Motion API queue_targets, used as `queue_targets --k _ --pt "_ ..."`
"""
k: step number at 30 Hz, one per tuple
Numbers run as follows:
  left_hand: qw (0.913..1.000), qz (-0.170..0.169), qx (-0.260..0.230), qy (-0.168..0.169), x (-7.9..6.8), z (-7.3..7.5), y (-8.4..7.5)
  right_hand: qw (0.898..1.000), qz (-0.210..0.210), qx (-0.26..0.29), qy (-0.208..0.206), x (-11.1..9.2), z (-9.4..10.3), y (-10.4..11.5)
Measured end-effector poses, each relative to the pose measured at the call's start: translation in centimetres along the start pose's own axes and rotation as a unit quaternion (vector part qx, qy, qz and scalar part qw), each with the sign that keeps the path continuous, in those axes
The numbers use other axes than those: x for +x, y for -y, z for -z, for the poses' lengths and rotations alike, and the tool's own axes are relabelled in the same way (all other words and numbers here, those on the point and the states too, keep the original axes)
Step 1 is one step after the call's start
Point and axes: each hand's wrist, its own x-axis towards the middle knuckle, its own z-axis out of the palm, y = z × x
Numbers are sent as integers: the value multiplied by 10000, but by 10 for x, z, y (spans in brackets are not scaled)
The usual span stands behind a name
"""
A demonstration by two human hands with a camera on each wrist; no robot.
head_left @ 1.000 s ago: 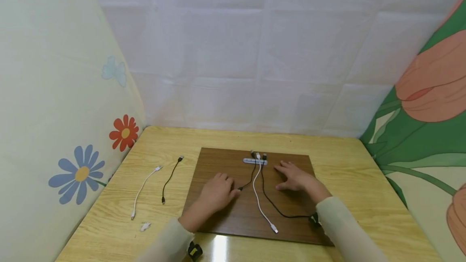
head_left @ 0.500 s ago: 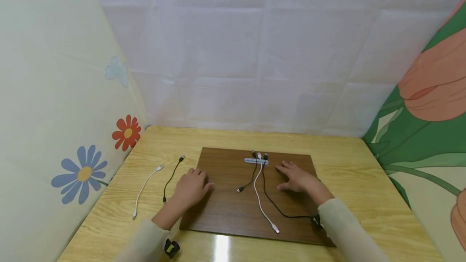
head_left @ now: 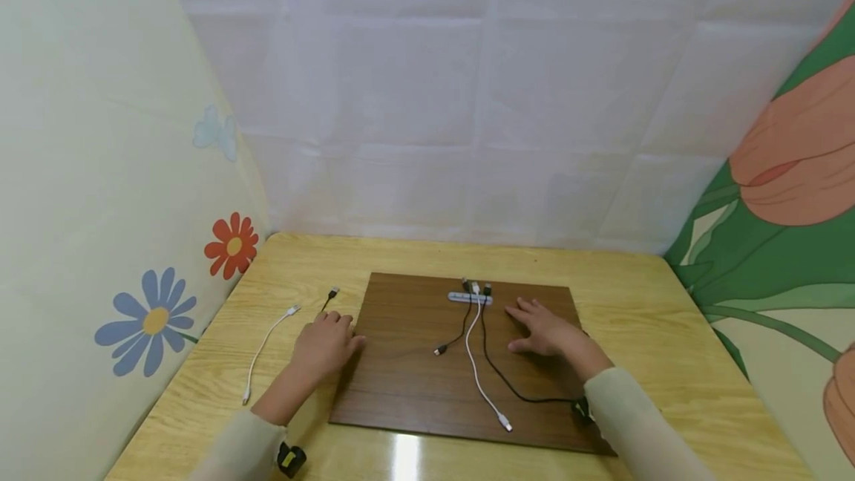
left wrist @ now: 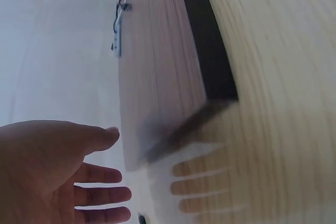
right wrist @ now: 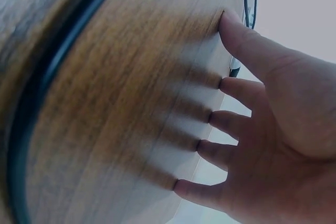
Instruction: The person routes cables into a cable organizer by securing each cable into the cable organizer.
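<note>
In the head view, the left hand (head_left: pixel 323 347) reached over the table (head_left: pixel 601 262) at the left edge of the brown board (head_left: pixel 401 384), fingers extended, hiding most of a short black cable (head_left: pixel 332 294); only that cable's upper plug showed. The right hand (head_left: pixel 544 331) lay spread on the right part of the board. Between the hands, a pale strip holder (head_left: pixel 459 296) near the board's far edge met the upper ends of a second black cable (head_left: pixel 462 331), a long white cable (head_left: pixel 473 366) and a long black cable (head_left: pixel 496 371), whose lower end was hidden at the right wrist. A short white cable (head_left: pixel 257 353) lay farther left on the table. The left wrist view added that the left fingers were straight, slightly apart and raised above the tabletop, near the board's corner. The right wrist view showed five separated fingertips touching the board, palm lifted, while a dark band (right wrist: pixel 21 129) crossed close to the lens.
</note>
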Motion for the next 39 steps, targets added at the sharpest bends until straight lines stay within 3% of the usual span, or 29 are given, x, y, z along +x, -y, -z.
queue_targets --k 7,16,30,39 --pt "9992 398 -2 41 -4 -1 20 9999 105 -12 -74 1 -2 -2" --pt "9978 630 -182 80 -5 -6 38 9999 126 -28 -98 -1 -2 -1" --pt "9963 729 -439 142 -6 -11 48 9997 89 159 -135 -4 -4 2" --pt "9940 897 -514 362 -2 -11 52 9997 142 150 -151 -5 -4 1"
